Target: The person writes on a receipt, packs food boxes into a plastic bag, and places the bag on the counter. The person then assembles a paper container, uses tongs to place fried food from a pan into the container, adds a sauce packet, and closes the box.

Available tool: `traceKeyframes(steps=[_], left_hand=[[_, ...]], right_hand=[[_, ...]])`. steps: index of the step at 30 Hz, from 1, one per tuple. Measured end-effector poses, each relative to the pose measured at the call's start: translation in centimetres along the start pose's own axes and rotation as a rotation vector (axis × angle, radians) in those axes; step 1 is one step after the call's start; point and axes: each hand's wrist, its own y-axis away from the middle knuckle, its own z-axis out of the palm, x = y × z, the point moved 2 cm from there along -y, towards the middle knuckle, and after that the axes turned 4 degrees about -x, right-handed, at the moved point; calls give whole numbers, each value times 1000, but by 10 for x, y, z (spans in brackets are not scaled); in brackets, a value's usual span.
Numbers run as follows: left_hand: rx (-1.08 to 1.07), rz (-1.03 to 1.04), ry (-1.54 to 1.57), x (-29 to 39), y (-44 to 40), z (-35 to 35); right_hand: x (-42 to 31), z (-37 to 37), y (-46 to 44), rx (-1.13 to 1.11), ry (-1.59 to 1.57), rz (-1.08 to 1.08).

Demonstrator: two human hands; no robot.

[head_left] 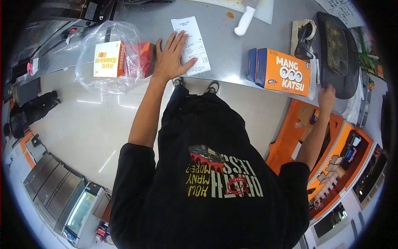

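Head view, left hand: I am seeing the left hand lying open and flat, fingers spreading, on the receipt's left edge and the counter; it is gripping nothing.
Receipt: It is lying face up on the counter, partly under that hand.
Right hand: I am seeing it touching the near edge of the black tray; I cannot tell whether its fingers are closing on it.
Black tray: It is sitting at the counter's right, with a clear container lying on it.
Katsu box: The orange box is standing between the hands, near the counter's front edge.
Bag: Clear plastic is surrounding the joy box; a red box is sitting just beside the left hand.
Knife: It is resting partly on the white board, beyond the katsu box.
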Motion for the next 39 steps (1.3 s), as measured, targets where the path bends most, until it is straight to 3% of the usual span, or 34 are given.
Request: traceKeyframes(steps=[1,3,5,7,8,9,10,11,14,17,33,36,39], left_hand=[[5,0,-2,5,1,1],[22,-2,5,-6,-2,0],[24,-1,14,-6,-2,-3],[51,7,29,-5,-2,-2],[65,17,35,-6,-2,-1],[63,18,42,-6,-2,-1],[62,18,49,-6,-2,-1],[66,19,54,-6,-3,-1],[68,28,65,-8,-3,-3],[59,24,74,-8,-3,-4],[44,22,112,-11,-2,-4],[48,25,109,-10,-4,-6],[56,21,118,-9,-2,-5]], right_hand=[[11,-16,9,70,-16,-1],[-45,-77,39,268,-1036,186],[-125,-130,68,534,-1438,-41],[-198,-149,94,433,-1532,-447],[-253,-153,110,249,-1649,-534],[-309,-144,121,170,-1820,-470],[-342,-123,111,204,-1513,-757],[-385,-97,113,-105,-1757,-659],[-456,-53,93,-129,-1607,-687],[-473,-28,75,-130,-1568,-687],[-479,-33,68,-278,-1497,-627],[-475,-38,70,-175,-1441,-582],[-469,-19,65,-156,-1608,-434]])
